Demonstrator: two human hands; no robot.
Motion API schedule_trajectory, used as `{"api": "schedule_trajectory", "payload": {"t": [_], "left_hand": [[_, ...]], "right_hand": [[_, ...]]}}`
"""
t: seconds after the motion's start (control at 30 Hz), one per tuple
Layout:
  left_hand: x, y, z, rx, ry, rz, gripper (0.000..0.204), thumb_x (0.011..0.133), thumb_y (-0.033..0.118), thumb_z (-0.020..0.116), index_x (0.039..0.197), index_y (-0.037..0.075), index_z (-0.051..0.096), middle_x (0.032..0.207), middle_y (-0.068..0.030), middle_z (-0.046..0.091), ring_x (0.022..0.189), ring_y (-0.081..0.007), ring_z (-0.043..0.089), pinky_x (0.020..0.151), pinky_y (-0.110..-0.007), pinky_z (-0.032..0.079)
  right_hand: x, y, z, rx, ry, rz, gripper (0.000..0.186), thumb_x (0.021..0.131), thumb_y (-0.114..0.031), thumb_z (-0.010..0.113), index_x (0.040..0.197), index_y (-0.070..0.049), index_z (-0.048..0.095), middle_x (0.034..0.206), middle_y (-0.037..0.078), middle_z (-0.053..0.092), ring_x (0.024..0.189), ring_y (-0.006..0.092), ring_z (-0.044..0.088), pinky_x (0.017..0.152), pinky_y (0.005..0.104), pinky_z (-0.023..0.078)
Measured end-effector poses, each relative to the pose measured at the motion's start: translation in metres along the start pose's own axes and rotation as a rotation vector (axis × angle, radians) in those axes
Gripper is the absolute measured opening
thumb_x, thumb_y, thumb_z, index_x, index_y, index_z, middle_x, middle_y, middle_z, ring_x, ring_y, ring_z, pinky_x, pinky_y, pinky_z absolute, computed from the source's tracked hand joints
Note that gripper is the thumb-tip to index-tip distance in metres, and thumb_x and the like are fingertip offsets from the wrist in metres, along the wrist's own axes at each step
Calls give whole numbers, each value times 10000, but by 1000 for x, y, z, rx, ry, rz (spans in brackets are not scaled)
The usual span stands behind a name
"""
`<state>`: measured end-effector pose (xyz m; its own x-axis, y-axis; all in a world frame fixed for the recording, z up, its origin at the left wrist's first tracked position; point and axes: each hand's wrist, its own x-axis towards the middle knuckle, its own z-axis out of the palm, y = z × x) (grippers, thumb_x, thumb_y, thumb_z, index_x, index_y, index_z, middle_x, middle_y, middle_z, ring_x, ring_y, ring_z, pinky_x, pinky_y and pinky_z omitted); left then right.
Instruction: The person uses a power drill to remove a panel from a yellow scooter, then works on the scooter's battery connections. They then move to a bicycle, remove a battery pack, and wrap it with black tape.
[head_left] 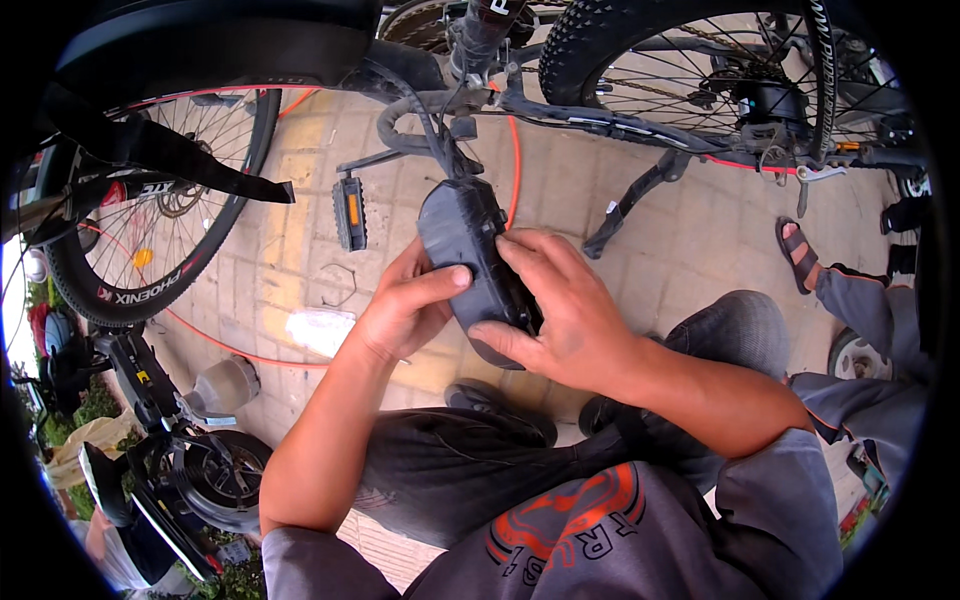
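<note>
Between my hands is an oblong black plastic case [460, 235], its top end tilted slightly left. Dark cables [440, 150] run from that upper end to the bicycle frame [570, 115]. Gripping the case's left side is my left hand [405, 305], thumb laid across its face and the other fingers mostly hidden behind. On the right edge, my right hand [565, 305] holds it with fingertips near the upper seam and thumb at the lower part. A pedal with an orange reflector [352, 212] hangs left of the case.
A knobby rear wheel [690, 90] is at upper right, a kickstand [635, 205] below the frame. Another bicycle wheel [165, 200] stands left. An orange hose [516, 170] crosses the paving. A white wrapper [320, 330] lies nearby. Another person's sandalled foot [797, 255] is at right.
</note>
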<state>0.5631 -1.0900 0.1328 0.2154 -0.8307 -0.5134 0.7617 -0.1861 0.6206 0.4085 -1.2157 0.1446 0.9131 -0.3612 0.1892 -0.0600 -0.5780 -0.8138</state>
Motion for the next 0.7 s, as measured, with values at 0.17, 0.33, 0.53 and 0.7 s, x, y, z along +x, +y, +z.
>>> {"api": "schedule_trajectory", "payload": {"t": [0.17,0.33,0.53,0.7], "left_hand": [[3,-10,-9,-95,-60,-3,651,767,254,754,1263,-36,447,1165,-152,573,1076,-262,580,940,-393,481],[11,-9,-12,-139,-122,-23,644,742,221,710,1275,-32,450,1163,-154,582,1075,-267,583,940,-397,482],[13,-10,-27,-207,-189,-81,760,645,237,737,1291,-32,440,1176,-160,593,1055,-279,606,936,-406,492],[13,-9,-30,-245,-211,-92,816,607,261,764,1294,-36,440,1174,-169,598,1035,-287,619,934,-413,497]], "right_hand": [[2,-11,-2,14,-55,-116,676,675,-279,792,1195,57,521,1183,187,459,1046,347,479,878,418,410],[4,-9,-1,68,18,-172,508,702,-232,757,1114,7,579,1100,135,505,982,317,511,858,413,392],[18,11,-6,221,204,-53,209,728,-26,699,920,-16,617,929,105,559,832,281,572,717,374,473],[31,12,-13,288,210,8,140,776,30,659,903,11,606,871,101,544,719,211,612,606,294,531]]}}
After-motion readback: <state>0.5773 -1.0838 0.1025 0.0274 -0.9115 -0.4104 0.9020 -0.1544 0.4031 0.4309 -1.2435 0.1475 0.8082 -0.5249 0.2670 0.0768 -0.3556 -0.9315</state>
